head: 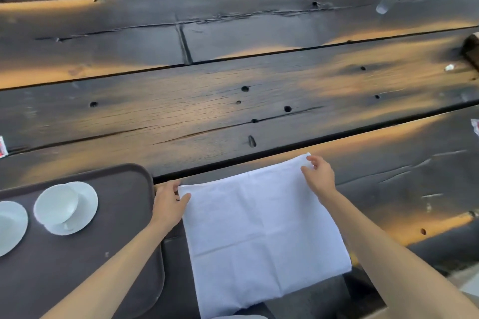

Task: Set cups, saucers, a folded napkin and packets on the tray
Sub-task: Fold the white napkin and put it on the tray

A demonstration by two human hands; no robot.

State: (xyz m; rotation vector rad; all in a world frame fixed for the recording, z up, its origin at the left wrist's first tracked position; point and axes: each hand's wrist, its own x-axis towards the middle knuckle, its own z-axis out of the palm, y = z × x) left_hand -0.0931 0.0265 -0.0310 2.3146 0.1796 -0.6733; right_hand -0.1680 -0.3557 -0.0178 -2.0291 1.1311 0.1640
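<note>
Our left hand (pixel 169 202) and right hand (pixel 318 175) pinch the white napkin's (pixel 261 230) far corners (no legible writing) beside the tray (pixel 124 189).

A white cloth napkin (pixel 261 230) lies unfolded and creased at lower centre. At lower left, a dark brown tray (pixel 124 215) carries a white cup (pixel 55 204) on a saucer (pixel 83 204), beside another saucer (pixel 10 225).

Left of the cup (pixel 56 206), a second saucer (pixel 11 226) runs off the frame's edge. The napkin (pixel 261 230) loses its near edge at the bottom border. Beyond the napkin, small packets (pixel 3 146) at both side edges are cropped, print unreadable.
</note>
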